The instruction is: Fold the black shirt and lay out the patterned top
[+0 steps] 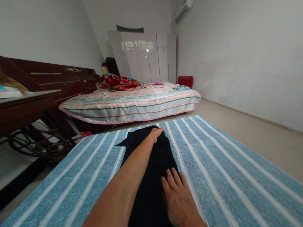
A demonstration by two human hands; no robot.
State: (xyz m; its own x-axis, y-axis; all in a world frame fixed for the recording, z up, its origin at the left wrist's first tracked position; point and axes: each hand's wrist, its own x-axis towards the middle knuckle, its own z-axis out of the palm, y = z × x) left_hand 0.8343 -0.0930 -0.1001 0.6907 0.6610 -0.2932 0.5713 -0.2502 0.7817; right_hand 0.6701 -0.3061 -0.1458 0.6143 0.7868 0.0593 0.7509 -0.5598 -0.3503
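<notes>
A black garment (151,189), folded into a long narrow shape, lies lengthwise on a blue bedspread with white stripes. At its far end a pointed flap of cloth sticks out to the left. My left hand (156,134) reaches to that far end and rests on the black cloth. Its thumb is stretched out to the right, while its other fingers are mostly hidden. Nearer to me, my right hand (176,192) lies flat along the garment's right edge with its fingers apart. My left forearm covers part of the cloth.
The striped bedspread (220,164) spreads to both sides. Beyond it stands another bed (132,110) with a red floral quilt (115,82). At left is a wooden table (28,101) on a metal frame. Tiled floor (236,123) runs along the right wall.
</notes>
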